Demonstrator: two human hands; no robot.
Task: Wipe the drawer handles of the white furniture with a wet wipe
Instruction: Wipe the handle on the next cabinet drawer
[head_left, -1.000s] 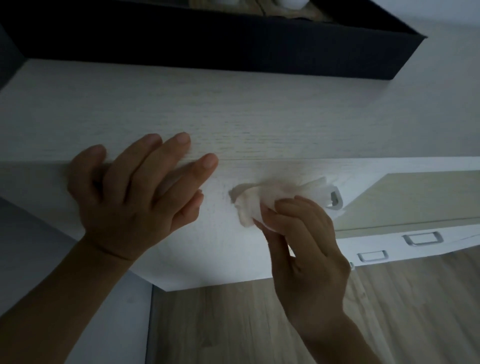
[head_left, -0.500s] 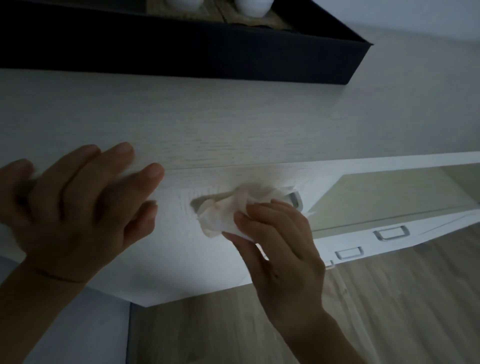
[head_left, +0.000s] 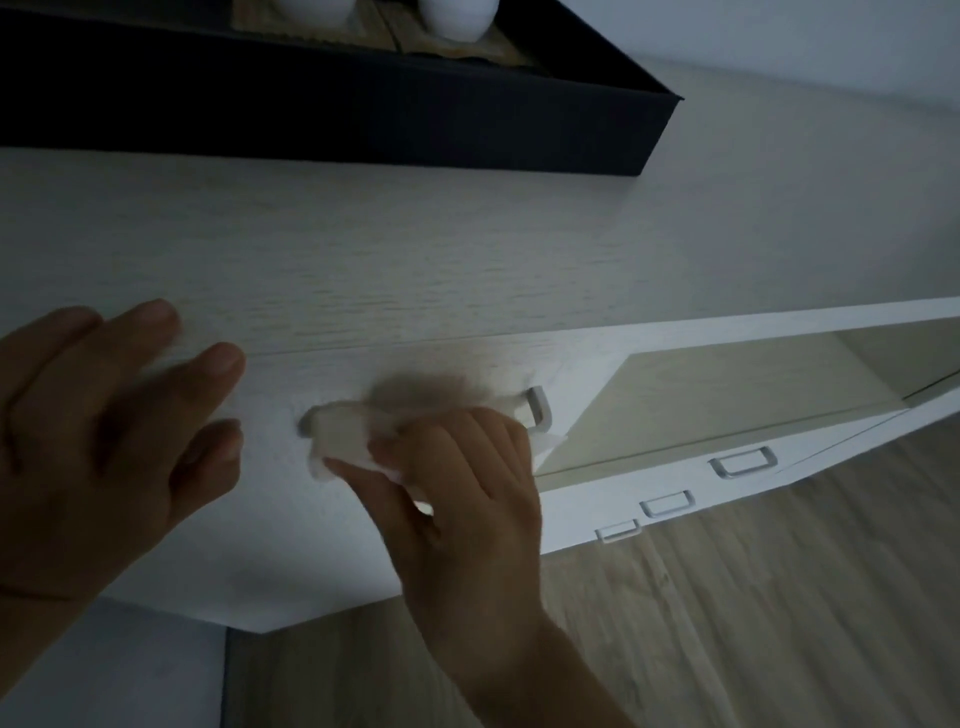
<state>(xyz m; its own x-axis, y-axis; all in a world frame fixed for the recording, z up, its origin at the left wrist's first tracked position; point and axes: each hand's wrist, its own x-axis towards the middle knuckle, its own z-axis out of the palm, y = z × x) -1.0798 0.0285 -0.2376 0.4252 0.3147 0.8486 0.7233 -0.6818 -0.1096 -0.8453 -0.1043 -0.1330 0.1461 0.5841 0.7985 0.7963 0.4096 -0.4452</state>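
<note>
Right hand (head_left: 467, 467), fingers clenched round a crumpled white wet wipe (head_left: 340, 441), presses it along the top drawer's horizontal silver bar handle (head_left: 537, 410). The handle's bare end shows just right of the fingers. Left hand (head_left: 104, 415), fingers released and spread, lies at the white wood-grain drawer front (head_left: 291, 519). Three further silver handles (head_left: 743, 461) lie lower right, nearer the right hand.

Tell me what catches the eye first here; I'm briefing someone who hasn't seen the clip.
At centre, the right hand grips a crumpled wet wipe against the top drawer handle of the white furniture. The left hand is spread open at the left edge. A dark box sits on the furniture's top, upper left.
</note>
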